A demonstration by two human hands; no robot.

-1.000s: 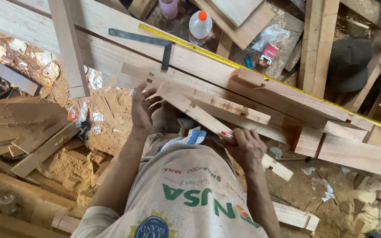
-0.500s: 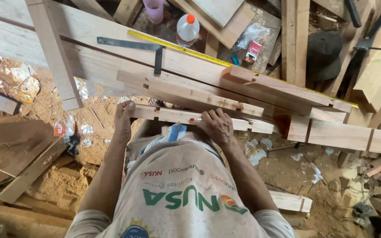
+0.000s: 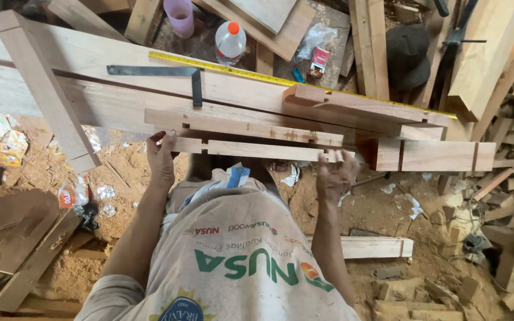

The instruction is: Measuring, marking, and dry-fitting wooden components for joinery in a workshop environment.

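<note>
Hands on the notched wooden rail at the bench's near edge, my left hand curled round one end, right hand seemingly gripping the other, and any uneven pull could tip it off.

Sawdust-covered floor littered with offcuts, planks and scraps.

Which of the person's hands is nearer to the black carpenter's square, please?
Left. The left hand grips the wooden strip just below the carpenter's square; the right hand holds its far end.
</note>
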